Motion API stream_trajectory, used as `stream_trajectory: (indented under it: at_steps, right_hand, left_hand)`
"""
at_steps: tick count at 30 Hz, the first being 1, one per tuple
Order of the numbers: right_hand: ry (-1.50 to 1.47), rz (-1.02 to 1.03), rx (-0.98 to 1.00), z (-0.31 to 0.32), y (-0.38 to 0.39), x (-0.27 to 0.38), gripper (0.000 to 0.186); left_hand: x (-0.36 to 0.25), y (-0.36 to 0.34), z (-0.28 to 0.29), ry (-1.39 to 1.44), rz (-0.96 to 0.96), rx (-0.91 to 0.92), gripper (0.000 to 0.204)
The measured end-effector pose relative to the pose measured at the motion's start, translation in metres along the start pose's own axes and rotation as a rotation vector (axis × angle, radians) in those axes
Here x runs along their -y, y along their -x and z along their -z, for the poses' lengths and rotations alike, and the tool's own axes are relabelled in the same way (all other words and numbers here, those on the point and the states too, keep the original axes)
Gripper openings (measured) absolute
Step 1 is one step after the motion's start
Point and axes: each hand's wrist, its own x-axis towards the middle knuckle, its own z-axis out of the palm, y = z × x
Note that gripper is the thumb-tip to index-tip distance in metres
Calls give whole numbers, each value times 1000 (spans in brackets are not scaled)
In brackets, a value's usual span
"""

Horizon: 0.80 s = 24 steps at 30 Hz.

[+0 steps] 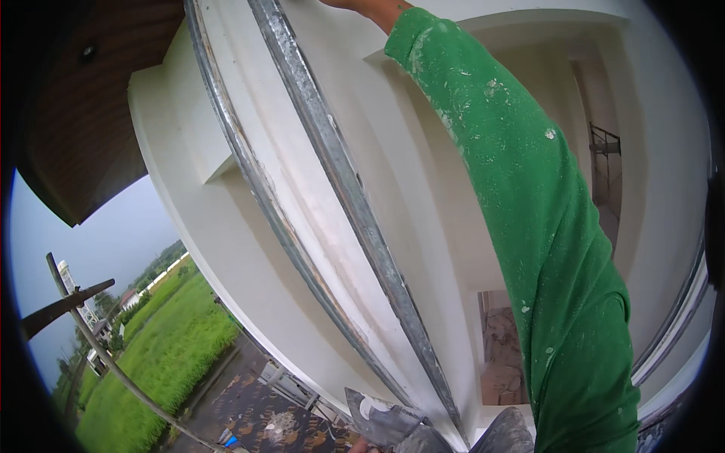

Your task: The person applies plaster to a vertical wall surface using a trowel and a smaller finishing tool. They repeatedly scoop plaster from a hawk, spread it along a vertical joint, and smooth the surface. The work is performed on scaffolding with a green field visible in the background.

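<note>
Long white brown-streaked wall strip [306,200], scuffed grey metal bars [346,174] along both edges; right hand [361,5], left hand [362,448]: finger grip we cannot tell.

- One wide fisheye view, from the left of two cameras on the person's head.
- It faces a pale wall [411,174] close in front, metal strips [343,155] running slantwise through the middle.
- The green sleeve [544,226] is very near, rising from the lower edge on the right; the top edge cuts off the right hand [362,4].
- Leftward it looks past the wall to a distant field [166,347], roof [98,106] above, skyline tilted.
- Straight edges bow toward the dark rim.
</note>
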Motion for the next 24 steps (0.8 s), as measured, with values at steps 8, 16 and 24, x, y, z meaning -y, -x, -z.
stream_trajectory:
  at_steps: [8,16,24]
  right_hand:
    - [-52,-223,141,33,174,98,43]
    - [-50,-465,266,70,322,188,67]
    - [-64,-580,387,96,444,247,65]
  left_hand:
    - [-4,6,-7,-129,-52,-75,62]
    - [-15,12,-36,-3,-31,40,55]
    - [-15,14,-55,24,26,52,47]
